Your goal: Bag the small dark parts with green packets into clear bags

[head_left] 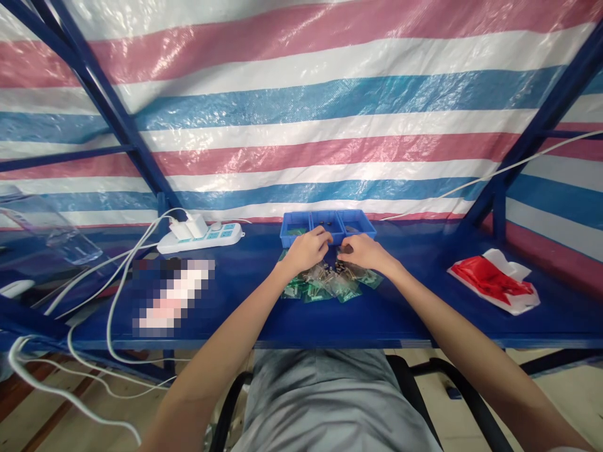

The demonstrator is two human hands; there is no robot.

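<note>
My left hand (307, 250) and right hand (366, 252) sit just apart, fingers curled inward; I can't tell whether either grips anything. Under them and nearer me, thin, crinkled, glossy bags (316, 292), clear with green tints, heap on the smooth blue table (400, 314), small dark and silvery bits among them. Just beyond, the hard blue tray (362, 218) has three compartments: something green left, dark specks middle, the right's contents unclear.
</note>
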